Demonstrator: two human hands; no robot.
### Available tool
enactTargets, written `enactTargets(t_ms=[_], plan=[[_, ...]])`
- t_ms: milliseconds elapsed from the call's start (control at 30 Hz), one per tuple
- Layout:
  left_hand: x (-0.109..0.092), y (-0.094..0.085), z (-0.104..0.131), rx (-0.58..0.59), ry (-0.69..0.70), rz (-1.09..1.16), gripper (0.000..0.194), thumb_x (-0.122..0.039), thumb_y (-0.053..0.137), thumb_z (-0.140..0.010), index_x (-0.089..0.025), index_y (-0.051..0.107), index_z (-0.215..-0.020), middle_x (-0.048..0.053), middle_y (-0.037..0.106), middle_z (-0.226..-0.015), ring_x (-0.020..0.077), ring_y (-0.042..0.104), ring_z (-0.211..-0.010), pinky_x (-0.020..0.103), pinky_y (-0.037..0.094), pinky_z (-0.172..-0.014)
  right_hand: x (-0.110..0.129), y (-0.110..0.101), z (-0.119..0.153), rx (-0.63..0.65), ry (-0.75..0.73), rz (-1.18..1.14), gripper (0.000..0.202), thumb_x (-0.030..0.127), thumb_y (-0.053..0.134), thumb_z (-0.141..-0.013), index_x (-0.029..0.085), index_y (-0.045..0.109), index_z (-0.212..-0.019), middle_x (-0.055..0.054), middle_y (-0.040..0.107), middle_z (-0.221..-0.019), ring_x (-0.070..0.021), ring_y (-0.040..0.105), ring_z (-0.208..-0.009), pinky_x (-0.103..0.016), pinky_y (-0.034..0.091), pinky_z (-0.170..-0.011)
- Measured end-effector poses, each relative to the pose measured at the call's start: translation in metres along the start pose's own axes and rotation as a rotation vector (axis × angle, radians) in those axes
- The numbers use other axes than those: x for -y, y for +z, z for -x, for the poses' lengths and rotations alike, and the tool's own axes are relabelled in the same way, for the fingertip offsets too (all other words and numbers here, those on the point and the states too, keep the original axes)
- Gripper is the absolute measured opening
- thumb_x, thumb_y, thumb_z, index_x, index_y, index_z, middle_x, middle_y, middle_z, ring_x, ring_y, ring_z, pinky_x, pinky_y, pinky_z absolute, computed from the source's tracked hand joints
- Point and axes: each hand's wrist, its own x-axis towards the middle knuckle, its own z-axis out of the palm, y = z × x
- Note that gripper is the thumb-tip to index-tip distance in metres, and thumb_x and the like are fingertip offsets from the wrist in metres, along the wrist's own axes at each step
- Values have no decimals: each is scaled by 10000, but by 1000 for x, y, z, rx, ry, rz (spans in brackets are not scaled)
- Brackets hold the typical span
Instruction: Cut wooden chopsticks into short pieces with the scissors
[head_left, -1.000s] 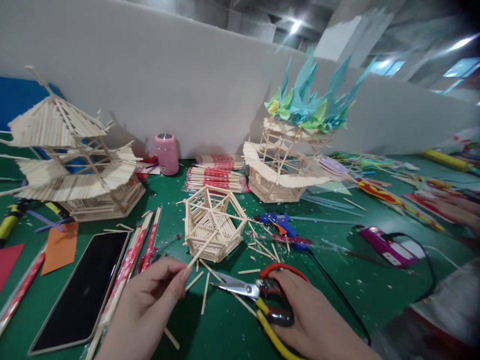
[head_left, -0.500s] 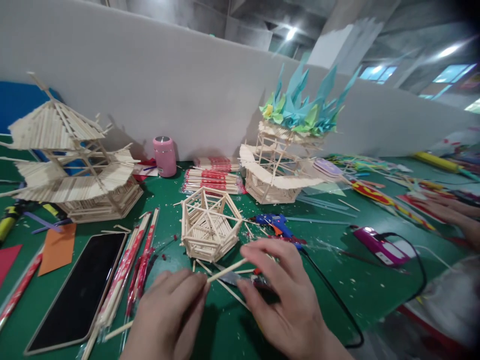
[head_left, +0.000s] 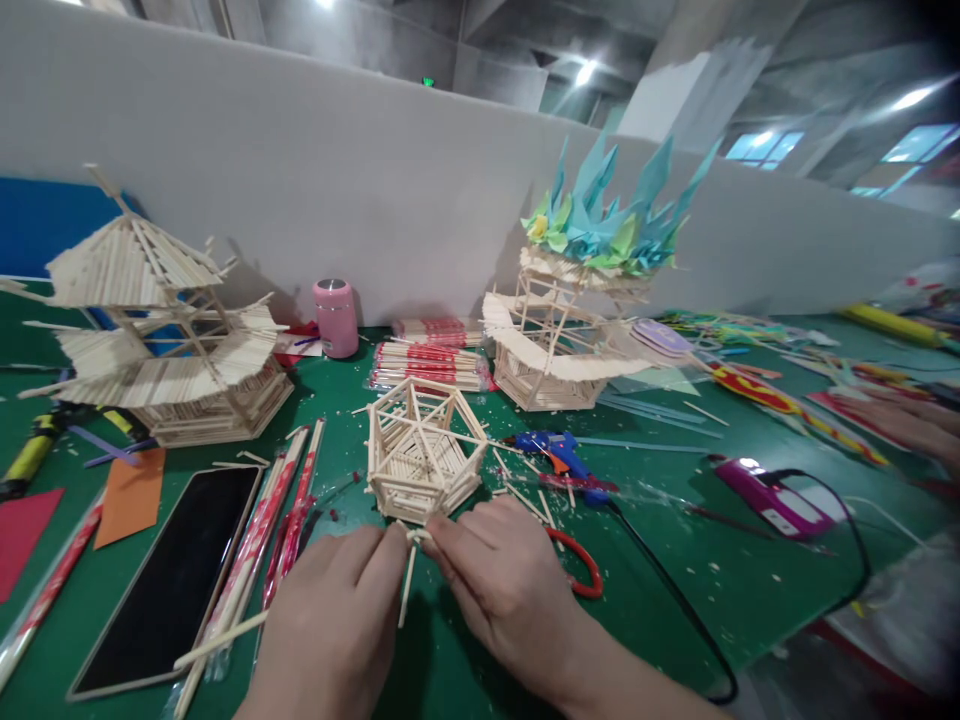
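My left hand [head_left: 330,620] and my right hand [head_left: 499,590] meet fingertip to fingertip just in front of a small hexagonal frame of wooden sticks [head_left: 416,462]. Between them they pinch a short wooden stick [head_left: 409,585], which points down toward me on the green mat [head_left: 652,580]. Red-handled scissors [head_left: 581,570] lie on the mat, partly hidden under my right hand. A blue glue gun [head_left: 559,455] lies just right of the frame.
A large stick pagoda [head_left: 165,340] stands at the left and another with paper cranes [head_left: 570,320] at the back. A black phone [head_left: 176,575], wrapped chopstick packs [head_left: 285,520], a pink jar [head_left: 335,318] and a pink device [head_left: 772,497] with a cable lie around. Another person's hand [head_left: 911,430] is at the right edge.
My right hand left the scissors and came to the stick held by my left hand. Both hands now pinch it close to the frame's near edge.
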Motion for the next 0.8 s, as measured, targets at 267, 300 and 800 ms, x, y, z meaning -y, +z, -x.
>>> enactTargets(t_ms=[267, 300, 800], plan=[[1, -7, 1, 155, 20, 168, 209, -103, 386, -835, -200, 564, -784, 21, 609, -638, 183, 570, -542, 263, 419, -471, -2, -14, -3, 321, 117, -210, 324, 251, 403, -935, 183, 581, -673, 15, 577, -590, -128, 484, -553, -255, 307, -559], [2, -10, 1, 186, 48, 219, 220, -105, 379, -832, -206, 565, -774, 18, 611, -637, 176, 569, -541, 257, 414, -473, -4, -20, -2, 403, 104, -285, 335, 261, 410, -935, 188, 590, -662, 24, 570, -580, -121, 482, -547, -244, 319, -555], [18, 2, 13, 33, -688, 724, 125, -317, 587, -770, -232, 671, -805, 18, 693, -784, 175, 627, -727, 230, 461, -672, -3, 4, 14, 389, 448, -564, 281, 227, 348, -960, 192, 565, -786, 23, 607, -699, -116, 551, -638, -219, 401, -610]])
